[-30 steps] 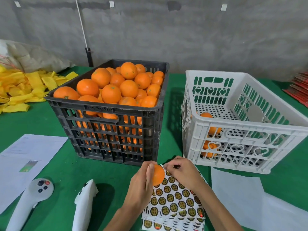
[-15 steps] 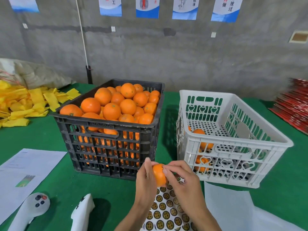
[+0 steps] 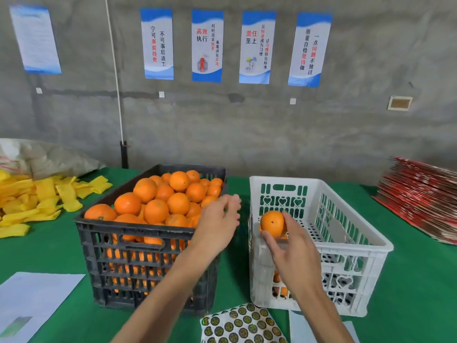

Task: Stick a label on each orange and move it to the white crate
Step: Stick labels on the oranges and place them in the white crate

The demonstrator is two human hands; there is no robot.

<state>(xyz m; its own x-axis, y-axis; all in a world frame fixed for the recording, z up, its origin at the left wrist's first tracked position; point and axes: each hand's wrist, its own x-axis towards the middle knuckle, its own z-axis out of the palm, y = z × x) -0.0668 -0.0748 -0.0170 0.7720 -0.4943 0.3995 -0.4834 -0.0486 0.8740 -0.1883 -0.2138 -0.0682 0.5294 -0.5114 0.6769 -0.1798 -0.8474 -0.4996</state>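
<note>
Green cloth table (image 3: 54, 246) backing onto a grey wall with posters (image 3: 207, 45). Right hand (image 3: 294, 251) is pinching an orange (image 3: 272, 223) over the white crate (image 3: 346, 246), right; left hand (image 3: 217, 222), fingers loosely spread, is hovering over the black crate (image 3: 148, 276).

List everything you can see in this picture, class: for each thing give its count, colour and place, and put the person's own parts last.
black crate: one, black, left of centre on the table, heaped with oranges
oranges in the black crate: too many to count, orange
white crate: one, white, right of the black crate, a few oranges show through its wall
held orange: one, orange, above the white crate's near left corner
label sheet: one, round dark and gold labels, near edge of the table
yellow sleeves: a pile, yellow, far left
white papers: one at near left, more at near right
red stack: one, red, far right
wall posters: five, blue and white
table: one, green cover
left hand: over the black crate's right edge, holding nothing
right hand: grips the held orange
</note>
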